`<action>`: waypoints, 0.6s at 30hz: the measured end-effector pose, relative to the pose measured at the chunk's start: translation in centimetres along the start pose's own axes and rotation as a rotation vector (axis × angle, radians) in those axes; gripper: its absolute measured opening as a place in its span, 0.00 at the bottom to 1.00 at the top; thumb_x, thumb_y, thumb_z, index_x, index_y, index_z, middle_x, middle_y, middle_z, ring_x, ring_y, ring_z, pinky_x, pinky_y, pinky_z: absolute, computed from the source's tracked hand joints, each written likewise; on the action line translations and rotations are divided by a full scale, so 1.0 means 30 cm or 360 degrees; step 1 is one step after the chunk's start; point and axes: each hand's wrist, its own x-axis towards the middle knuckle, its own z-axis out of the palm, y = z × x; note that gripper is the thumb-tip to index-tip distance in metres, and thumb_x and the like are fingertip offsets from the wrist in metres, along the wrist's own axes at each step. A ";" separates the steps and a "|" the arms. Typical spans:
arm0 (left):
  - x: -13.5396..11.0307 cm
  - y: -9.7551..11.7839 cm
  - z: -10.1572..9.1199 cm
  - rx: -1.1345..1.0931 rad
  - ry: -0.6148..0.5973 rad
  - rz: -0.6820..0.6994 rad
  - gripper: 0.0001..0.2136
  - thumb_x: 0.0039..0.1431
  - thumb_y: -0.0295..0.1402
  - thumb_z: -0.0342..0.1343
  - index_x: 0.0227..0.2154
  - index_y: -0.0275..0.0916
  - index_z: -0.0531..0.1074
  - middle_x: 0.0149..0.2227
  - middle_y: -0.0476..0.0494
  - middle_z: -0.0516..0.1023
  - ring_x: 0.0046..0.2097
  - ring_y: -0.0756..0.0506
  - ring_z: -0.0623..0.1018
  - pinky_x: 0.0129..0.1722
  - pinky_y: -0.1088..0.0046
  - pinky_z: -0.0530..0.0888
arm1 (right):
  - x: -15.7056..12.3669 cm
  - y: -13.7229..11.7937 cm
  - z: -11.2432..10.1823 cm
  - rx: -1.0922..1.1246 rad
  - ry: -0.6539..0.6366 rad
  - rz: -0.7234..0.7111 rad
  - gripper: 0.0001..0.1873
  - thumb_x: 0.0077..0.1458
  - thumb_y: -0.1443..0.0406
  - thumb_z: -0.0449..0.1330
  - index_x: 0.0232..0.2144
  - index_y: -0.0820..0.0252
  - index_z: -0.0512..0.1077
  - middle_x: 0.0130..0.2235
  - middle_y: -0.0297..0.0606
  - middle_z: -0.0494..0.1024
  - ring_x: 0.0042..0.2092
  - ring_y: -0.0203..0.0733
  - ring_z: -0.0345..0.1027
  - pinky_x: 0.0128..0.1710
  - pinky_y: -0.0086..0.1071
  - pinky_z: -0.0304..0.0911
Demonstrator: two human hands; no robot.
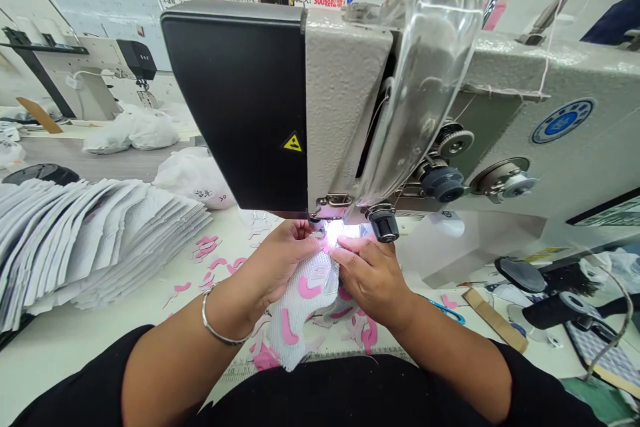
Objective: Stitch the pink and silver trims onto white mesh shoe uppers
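Observation:
A white mesh fabric piece (295,300) with pink curved patches lies under the head of a sewing machine (345,107). My left hand (290,250) grips the fabric's left side close to the needle area, thumb on top. From the right, my right hand (373,273) pinches the fabric near the bright work light, its fingertips almost meeting those of the left. A pink patch (310,288) shows on the fabric below my hands. Glare and the machine head hide the needle and the exact stitching spot.
A tall stack of white fabric pieces (100,233) stands at left. Pink scraps (206,247) are scattered on the table. White bags (195,177) sit behind. Blue scissors (447,310), a brown strip (495,320) and a black spool (555,310) lie at right.

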 end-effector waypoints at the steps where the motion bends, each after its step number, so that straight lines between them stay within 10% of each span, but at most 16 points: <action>1: 0.002 0.002 0.000 0.0011 -0.0022 0.0006 0.10 0.44 0.31 0.68 0.28 0.37 0.73 0.27 0.48 0.75 0.31 0.48 0.75 0.34 0.69 0.72 | 0.001 0.000 0.000 -0.0003 -0.0002 0.0003 0.14 0.59 0.71 0.58 0.46 0.53 0.74 0.42 0.37 0.80 0.42 0.41 0.71 0.45 0.39 0.60; 18: 0.005 -0.018 -0.008 -0.0009 0.0023 0.0016 0.09 0.44 0.29 0.68 0.29 0.38 0.74 0.28 0.49 0.76 0.32 0.48 0.77 0.34 0.70 0.73 | -0.003 0.013 0.011 -0.0022 -0.0030 0.0060 0.14 0.60 0.71 0.58 0.46 0.51 0.74 0.41 0.36 0.79 0.41 0.41 0.70 0.47 0.40 0.59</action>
